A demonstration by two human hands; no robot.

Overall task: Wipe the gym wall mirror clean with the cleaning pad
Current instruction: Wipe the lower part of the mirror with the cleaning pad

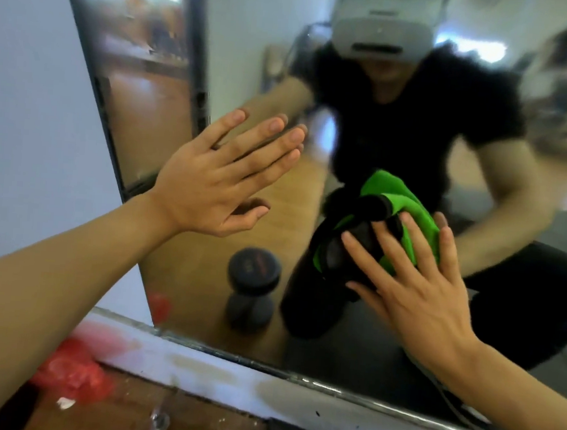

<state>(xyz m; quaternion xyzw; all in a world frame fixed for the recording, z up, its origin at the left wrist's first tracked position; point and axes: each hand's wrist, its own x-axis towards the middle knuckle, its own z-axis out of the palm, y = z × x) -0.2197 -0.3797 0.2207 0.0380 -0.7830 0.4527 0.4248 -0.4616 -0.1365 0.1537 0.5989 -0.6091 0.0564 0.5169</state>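
A single head-worn wide-angle camera looks forward and down from close range at the wall mirror (351,322), both outstretched forearms entering from the bottom corners, the floor edge along the frame's base, and the glass reflecting the wearer's crouched figure, apparently blurred by motion.

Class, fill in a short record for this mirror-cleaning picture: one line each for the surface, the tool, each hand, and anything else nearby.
surface: wall mirror, low part near the floor ledge
tool: green and black cleaning pad, flat on the glass
right hand: fingers straight, pressing the pad
left hand: fingers straight, at the glass, holding nothing
nearby: red plastic bag below; dumbbell seen reflected
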